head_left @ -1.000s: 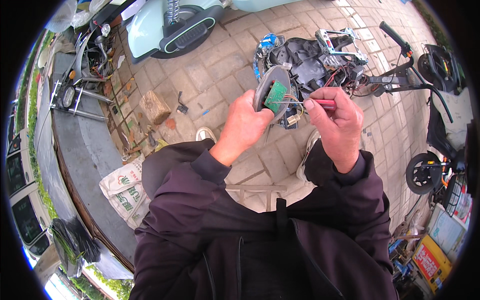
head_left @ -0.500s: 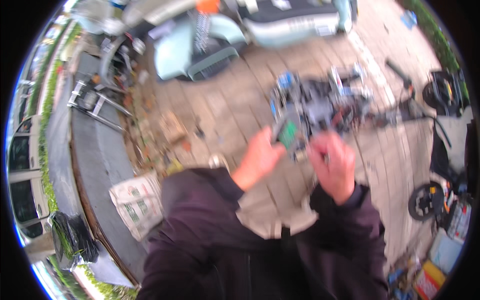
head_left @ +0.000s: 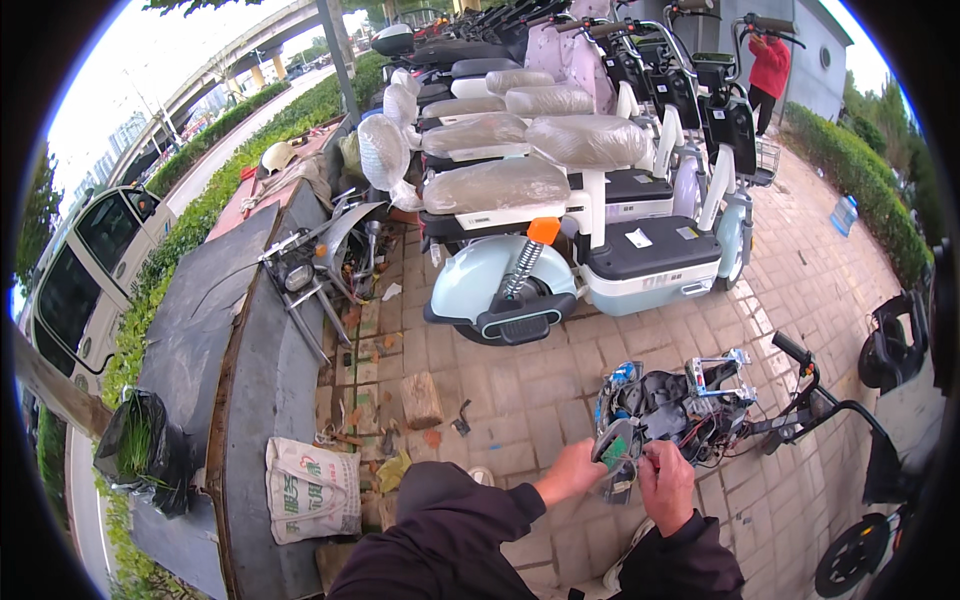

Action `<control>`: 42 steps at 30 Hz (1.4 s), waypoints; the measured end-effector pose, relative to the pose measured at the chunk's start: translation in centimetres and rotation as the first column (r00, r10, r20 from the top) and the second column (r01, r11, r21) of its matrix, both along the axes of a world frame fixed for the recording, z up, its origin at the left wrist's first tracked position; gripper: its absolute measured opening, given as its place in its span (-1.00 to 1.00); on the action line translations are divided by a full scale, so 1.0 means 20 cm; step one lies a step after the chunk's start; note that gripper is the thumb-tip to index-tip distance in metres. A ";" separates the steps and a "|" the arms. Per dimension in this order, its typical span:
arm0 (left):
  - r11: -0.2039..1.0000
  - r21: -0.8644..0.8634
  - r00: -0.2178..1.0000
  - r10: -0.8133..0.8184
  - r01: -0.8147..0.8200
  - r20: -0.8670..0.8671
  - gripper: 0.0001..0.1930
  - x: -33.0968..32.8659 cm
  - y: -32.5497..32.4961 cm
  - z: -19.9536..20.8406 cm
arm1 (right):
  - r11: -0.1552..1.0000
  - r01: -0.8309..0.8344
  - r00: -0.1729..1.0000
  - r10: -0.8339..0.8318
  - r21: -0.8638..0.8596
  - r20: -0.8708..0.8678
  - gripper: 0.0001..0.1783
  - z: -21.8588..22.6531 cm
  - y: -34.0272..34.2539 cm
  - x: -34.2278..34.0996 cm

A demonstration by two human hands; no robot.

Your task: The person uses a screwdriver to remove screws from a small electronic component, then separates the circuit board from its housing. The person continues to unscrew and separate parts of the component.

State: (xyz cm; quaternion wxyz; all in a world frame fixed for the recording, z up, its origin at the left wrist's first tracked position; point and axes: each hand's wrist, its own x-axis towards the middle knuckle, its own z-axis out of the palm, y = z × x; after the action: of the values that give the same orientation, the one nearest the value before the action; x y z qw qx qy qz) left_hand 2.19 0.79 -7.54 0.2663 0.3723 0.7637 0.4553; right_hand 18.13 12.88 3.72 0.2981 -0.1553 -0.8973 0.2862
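My left hand [head_left: 573, 471] grips a small grey rounded housing by its edge, and a green circuit board [head_left: 614, 452] shows on its face. Close beside it on the right, my right hand [head_left: 668, 487] is closed in a pinch. Thin pale wires show between the two hands, but what my right fingertips hold is too small to make out. Just beyond both hands lies a stripped electric scooter [head_left: 655, 405] on the paving, with dark inner parts, blue pieces and loose wiring exposed. Its handlebar [head_left: 800, 355] points off to the right.
Pale-blue electric scooters [head_left: 510, 285] with plastic-wrapped seats stand in a row ahead. At left are a grey metal box [head_left: 265, 400], a printed white sack [head_left: 313, 490] and a wood block [head_left: 422, 400]. A black wheel [head_left: 852, 553] is at lower right. A person in red [head_left: 769, 68] stands far off.
The view has tilted up, bringing the scooter row and street into sight. My left hand still holds the housing, and my right hand is now close beside it, pinching.
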 end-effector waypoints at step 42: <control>0.999 0.010 0.978 0.045 -0.048 0.205 -0.69 0.00 0.00 0.08 | 0.973 0.002 0.999 0.010 -0.230 0.050 -0.62 -0.03 0.01 -0.03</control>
State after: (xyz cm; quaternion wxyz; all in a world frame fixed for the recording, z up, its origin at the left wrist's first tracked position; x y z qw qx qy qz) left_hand 2.19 0.75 -5.84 0.3299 0.3075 0.7372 0.5031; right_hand 17.55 13.06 3.12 0.2544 -0.1943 -0.8658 0.3847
